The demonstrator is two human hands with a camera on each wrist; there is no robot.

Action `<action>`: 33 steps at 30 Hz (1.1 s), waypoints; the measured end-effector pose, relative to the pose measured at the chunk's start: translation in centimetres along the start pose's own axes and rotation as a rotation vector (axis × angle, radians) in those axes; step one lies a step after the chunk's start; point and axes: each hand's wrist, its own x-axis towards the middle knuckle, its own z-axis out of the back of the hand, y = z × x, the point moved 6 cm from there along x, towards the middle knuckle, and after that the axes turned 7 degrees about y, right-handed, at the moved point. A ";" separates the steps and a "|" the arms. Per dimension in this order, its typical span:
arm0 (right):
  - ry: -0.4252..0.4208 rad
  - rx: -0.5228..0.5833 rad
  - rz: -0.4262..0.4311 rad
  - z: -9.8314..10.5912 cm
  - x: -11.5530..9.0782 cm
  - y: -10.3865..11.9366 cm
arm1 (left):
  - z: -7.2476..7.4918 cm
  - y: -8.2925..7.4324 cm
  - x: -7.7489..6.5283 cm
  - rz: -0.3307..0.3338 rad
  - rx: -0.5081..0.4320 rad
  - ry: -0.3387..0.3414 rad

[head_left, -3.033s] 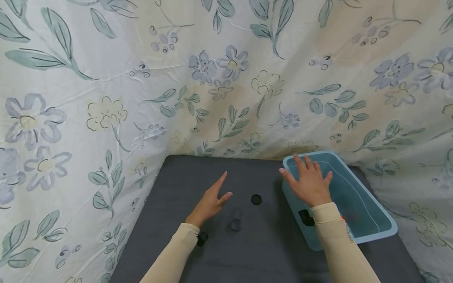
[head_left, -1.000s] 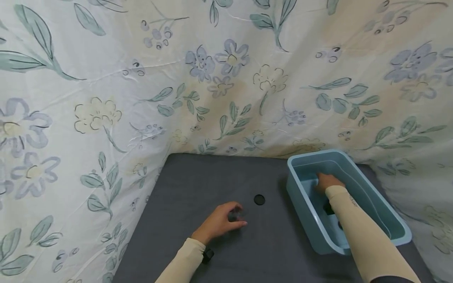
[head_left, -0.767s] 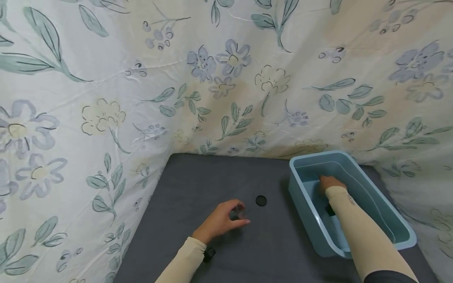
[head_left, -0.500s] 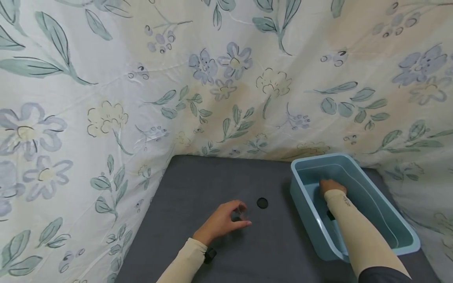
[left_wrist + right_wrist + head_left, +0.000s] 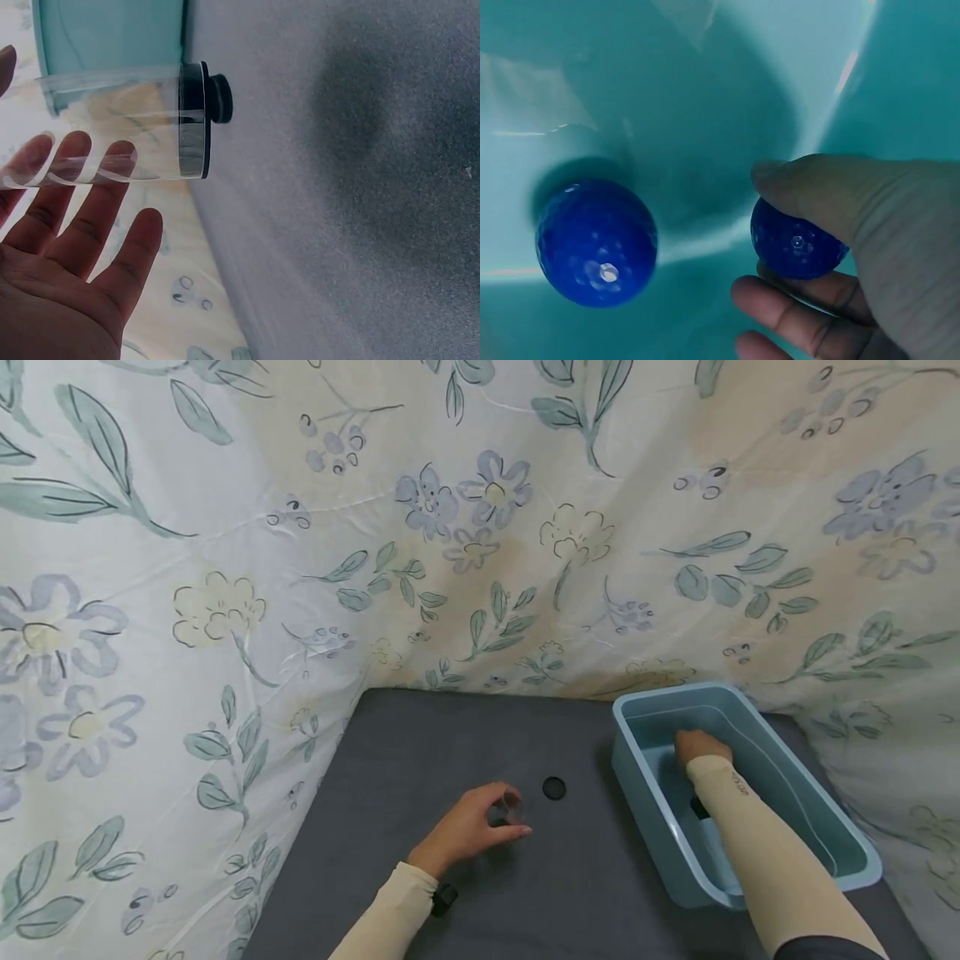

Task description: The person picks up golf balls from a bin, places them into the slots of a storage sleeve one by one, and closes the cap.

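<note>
In the head view my left hand [image 5: 471, 828] holds a clear plastic tube [image 5: 512, 807] above the dark table. The left wrist view shows the tube [image 5: 120, 127] with a black band at one end, fingers along its side. My right hand [image 5: 701, 749] reaches down inside a blue plastic bin [image 5: 660, 835], its fingers hidden there in the head view. In the right wrist view that hand pinches a blue golf ball [image 5: 796, 244] between thumb and fingers. Another blue golf ball [image 5: 596, 244] lies apart from it in the bin.
A black round lid [image 5: 554, 788] lies on the dark table [image 5: 435, 735] between the left hand and the bin. Floral fabric [image 5: 480, 568] hangs behind the table and along its left side.
Three seconds ago the left hand was spread beside the standing tube; now it holds it. The right hand has gone from above the bin down into it. The last half second shows little movement.
</note>
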 end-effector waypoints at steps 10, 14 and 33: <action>-0.017 0.061 -0.005 2.9 -2.0 1.2 | -0.1 -0.5 0.0 -0.016 -0.011 -0.007; -0.058 0.094 0.017 4.2 -3.8 1.8 | -0.1 -0.9 -0.1 -0.034 -0.007 -0.012; -0.327 0.344 0.228 8.7 -12.9 7.5 | -0.2 -1.5 -0.5 -0.022 0.025 -0.042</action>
